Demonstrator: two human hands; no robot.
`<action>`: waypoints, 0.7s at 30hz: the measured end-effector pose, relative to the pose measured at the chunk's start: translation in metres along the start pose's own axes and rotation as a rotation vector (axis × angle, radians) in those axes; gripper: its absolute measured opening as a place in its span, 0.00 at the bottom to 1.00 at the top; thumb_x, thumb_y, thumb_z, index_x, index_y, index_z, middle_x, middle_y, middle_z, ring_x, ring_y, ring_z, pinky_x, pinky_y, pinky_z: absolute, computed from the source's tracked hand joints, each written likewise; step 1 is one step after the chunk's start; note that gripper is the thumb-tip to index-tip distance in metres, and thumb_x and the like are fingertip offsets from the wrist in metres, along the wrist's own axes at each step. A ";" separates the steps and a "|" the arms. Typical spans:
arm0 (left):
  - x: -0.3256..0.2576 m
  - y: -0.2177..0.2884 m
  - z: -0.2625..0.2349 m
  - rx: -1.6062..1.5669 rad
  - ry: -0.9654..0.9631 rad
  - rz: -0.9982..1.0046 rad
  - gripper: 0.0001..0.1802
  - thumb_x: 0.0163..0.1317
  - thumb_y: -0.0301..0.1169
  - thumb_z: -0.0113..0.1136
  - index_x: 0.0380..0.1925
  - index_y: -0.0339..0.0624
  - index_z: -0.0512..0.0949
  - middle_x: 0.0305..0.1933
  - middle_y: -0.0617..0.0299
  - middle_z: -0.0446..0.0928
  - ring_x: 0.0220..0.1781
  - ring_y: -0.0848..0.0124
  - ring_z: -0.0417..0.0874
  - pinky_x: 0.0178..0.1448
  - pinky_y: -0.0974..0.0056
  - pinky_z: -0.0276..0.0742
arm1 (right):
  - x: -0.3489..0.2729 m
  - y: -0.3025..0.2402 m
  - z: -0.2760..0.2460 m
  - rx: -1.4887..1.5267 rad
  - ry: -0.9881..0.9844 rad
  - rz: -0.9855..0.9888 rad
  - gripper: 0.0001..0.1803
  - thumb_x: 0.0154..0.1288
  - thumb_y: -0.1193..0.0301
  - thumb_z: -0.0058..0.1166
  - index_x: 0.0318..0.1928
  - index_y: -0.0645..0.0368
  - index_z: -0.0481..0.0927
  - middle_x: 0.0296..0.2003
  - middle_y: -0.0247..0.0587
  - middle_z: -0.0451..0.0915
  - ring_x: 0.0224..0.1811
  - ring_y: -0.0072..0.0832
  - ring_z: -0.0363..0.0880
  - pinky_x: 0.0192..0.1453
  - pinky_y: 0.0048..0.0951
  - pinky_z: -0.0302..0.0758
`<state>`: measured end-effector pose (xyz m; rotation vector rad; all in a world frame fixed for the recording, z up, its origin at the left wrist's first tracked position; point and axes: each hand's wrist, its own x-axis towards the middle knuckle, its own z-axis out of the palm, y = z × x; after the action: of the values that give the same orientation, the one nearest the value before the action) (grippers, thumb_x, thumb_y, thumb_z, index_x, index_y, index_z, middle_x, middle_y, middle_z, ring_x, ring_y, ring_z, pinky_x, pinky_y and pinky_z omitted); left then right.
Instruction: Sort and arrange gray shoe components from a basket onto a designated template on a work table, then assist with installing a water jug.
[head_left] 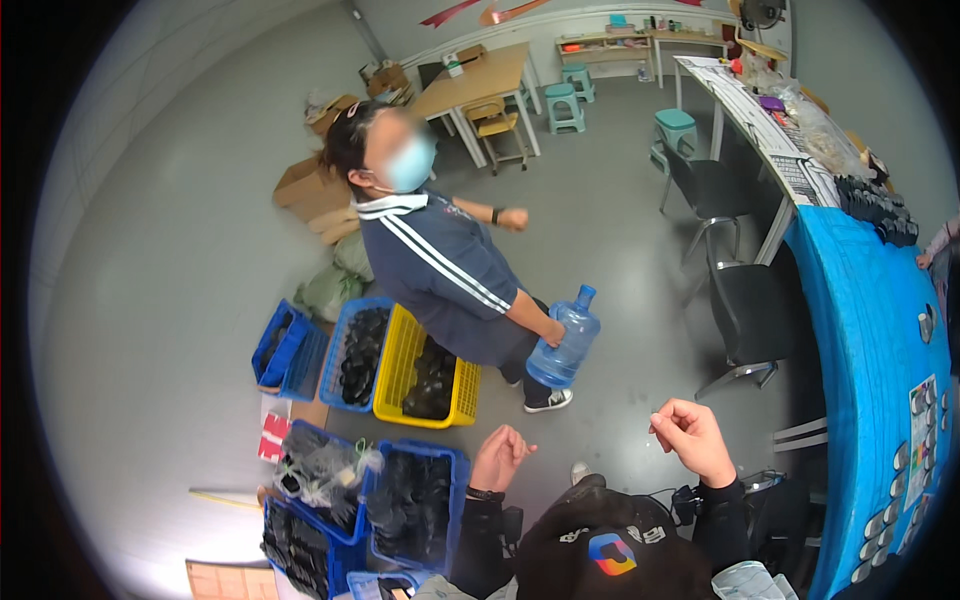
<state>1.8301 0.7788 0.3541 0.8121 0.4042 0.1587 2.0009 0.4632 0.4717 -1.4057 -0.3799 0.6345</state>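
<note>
My left hand (502,458) is raised in front of me with its fingers curled in. No object shows in it. It is nearest to a blue crate (461,492) of dark parts on my left. My right hand (690,435) is also up, its fingers bent and the thumb close to the index finger, and I see nothing in it. Beyond my hands stands a person (440,250) in a dark shirt and a face mask. That person carries a clear blue water jug (568,345) by its side, out of my reach.
A yellow basket (465,395) and several blue crates stand at left, near cardboard boxes (310,190). On the right, black chairs (750,315) line a long table with a blue cloth (865,330) and rows of small parts. Wooden tables (485,75) and green stools (565,105) stand farther back.
</note>
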 end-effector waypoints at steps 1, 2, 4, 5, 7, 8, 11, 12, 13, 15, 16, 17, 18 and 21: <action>0.021 0.009 -0.002 0.006 -0.063 0.001 0.18 0.83 0.37 0.40 0.30 0.45 0.68 0.25 0.64 0.67 0.29 0.72 0.69 0.62 0.52 0.74 | 0.017 -0.006 0.003 -0.017 0.001 0.001 0.11 0.75 0.70 0.60 0.33 0.62 0.81 0.22 0.25 0.75 0.23 0.12 0.70 0.28 0.19 0.65; 0.043 0.019 -0.003 0.012 -0.125 0.000 0.18 0.83 0.36 0.40 0.29 0.45 0.67 0.25 0.64 0.67 0.29 0.72 0.68 0.62 0.52 0.74 | 0.038 -0.009 0.006 -0.017 0.016 0.002 0.11 0.75 0.70 0.60 0.33 0.62 0.81 0.22 0.25 0.75 0.23 0.12 0.70 0.28 0.19 0.65; 0.091 0.034 0.011 0.075 -0.124 -0.045 0.21 0.83 0.37 0.42 0.24 0.46 0.63 0.23 0.64 0.64 0.27 0.71 0.65 0.61 0.51 0.73 | 0.070 -0.014 0.001 -0.056 0.081 -0.006 0.10 0.75 0.71 0.60 0.33 0.61 0.81 0.22 0.24 0.75 0.23 0.11 0.69 0.28 0.18 0.65; 0.115 0.038 0.018 0.150 -0.140 -0.040 0.21 0.83 0.36 0.42 0.24 0.46 0.64 0.24 0.65 0.64 0.27 0.72 0.65 0.61 0.52 0.74 | 0.085 -0.014 -0.005 -0.075 0.095 0.014 0.10 0.75 0.71 0.60 0.33 0.61 0.81 0.22 0.24 0.75 0.23 0.11 0.69 0.27 0.18 0.64; 0.163 0.043 0.032 0.247 -0.164 -0.065 0.23 0.83 0.36 0.42 0.23 0.46 0.64 0.23 0.65 0.63 0.26 0.73 0.65 0.60 0.52 0.76 | 0.116 -0.007 -0.016 -0.088 0.077 0.040 0.08 0.75 0.70 0.61 0.39 0.62 0.82 0.21 0.23 0.74 0.23 0.11 0.69 0.27 0.19 0.65; 0.183 0.041 0.034 0.246 -0.200 -0.090 0.23 0.83 0.36 0.42 0.23 0.46 0.64 0.23 0.65 0.63 0.26 0.73 0.65 0.60 0.52 0.76 | 0.130 -0.003 -0.027 -0.106 0.051 0.060 0.08 0.75 0.69 0.61 0.45 0.62 0.82 0.21 0.23 0.74 0.22 0.12 0.69 0.27 0.20 0.66; 0.230 0.043 0.019 0.193 -0.119 -0.111 0.24 0.83 0.36 0.42 0.22 0.46 0.64 0.23 0.65 0.65 0.27 0.73 0.67 0.61 0.51 0.77 | 0.205 -0.046 -0.041 -0.199 0.037 -0.057 0.36 0.75 0.69 0.60 0.76 0.56 0.58 0.24 0.27 0.77 0.23 0.15 0.73 0.29 0.22 0.71; 0.239 0.042 0.015 0.175 -0.126 -0.104 0.24 0.83 0.36 0.42 0.21 0.46 0.64 0.24 0.65 0.66 0.27 0.72 0.67 0.61 0.51 0.77 | 0.235 -0.065 -0.057 -0.274 0.040 -0.175 0.46 0.74 0.70 0.60 0.82 0.54 0.46 0.25 0.29 0.78 0.24 0.17 0.74 0.30 0.24 0.73; 0.249 0.039 0.019 0.179 -0.139 -0.097 0.24 0.83 0.36 0.42 0.21 0.46 0.64 0.24 0.65 0.66 0.27 0.72 0.67 0.61 0.51 0.77 | 0.270 -0.097 -0.078 -0.177 0.163 -0.290 0.48 0.74 0.70 0.60 0.83 0.54 0.41 0.26 0.30 0.79 0.24 0.18 0.76 0.31 0.25 0.74; 0.283 0.036 0.037 0.184 -0.045 -0.137 0.24 0.82 0.34 0.43 0.21 0.46 0.65 0.24 0.64 0.67 0.28 0.73 0.68 0.62 0.50 0.77 | 0.333 -0.161 -0.133 -0.142 0.502 -0.514 0.48 0.73 0.72 0.59 0.82 0.55 0.42 0.30 0.36 0.81 0.30 0.23 0.80 0.36 0.28 0.77; 0.308 0.030 0.044 0.236 -0.119 -0.134 0.22 0.82 0.35 0.45 0.22 0.46 0.67 0.25 0.64 0.68 0.29 0.73 0.69 0.63 0.50 0.77 | 0.367 -0.181 -0.157 -0.181 0.696 -0.624 0.46 0.71 0.75 0.59 0.82 0.56 0.48 0.34 0.41 0.82 0.34 0.28 0.82 0.40 0.30 0.78; 0.337 0.024 0.056 0.291 -0.177 -0.123 0.21 0.81 0.35 0.46 0.24 0.45 0.69 0.26 0.64 0.68 0.29 0.73 0.70 0.64 0.50 0.77 | 0.389 -0.198 -0.169 -0.709 0.909 -0.854 0.39 0.67 0.78 0.60 0.75 0.59 0.58 0.39 0.44 0.81 0.41 0.34 0.81 0.44 0.30 0.78; 0.357 0.018 0.070 0.282 -0.155 -0.123 0.17 0.81 0.35 0.48 0.28 0.44 0.70 0.27 0.64 0.70 0.30 0.73 0.72 0.64 0.51 0.77 | 0.408 -0.201 -0.167 -0.931 0.948 -1.009 0.32 0.62 0.82 0.60 0.66 0.61 0.66 0.42 0.47 0.80 0.45 0.38 0.80 0.47 0.31 0.77; 0.406 0.035 0.111 0.239 -0.095 -0.078 0.11 0.80 0.34 0.51 0.35 0.43 0.72 0.31 0.64 0.72 0.33 0.73 0.74 0.65 0.52 0.77 | 0.465 -0.211 -0.196 -0.949 1.017 -1.210 0.15 0.53 0.88 0.59 0.40 0.63 0.75 0.43 0.49 0.76 0.47 0.44 0.76 0.49 0.34 0.75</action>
<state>2.2463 0.8456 0.3302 1.0336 0.3686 -0.0014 2.5190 0.5861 0.5950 -1.7922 -0.6154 -1.3777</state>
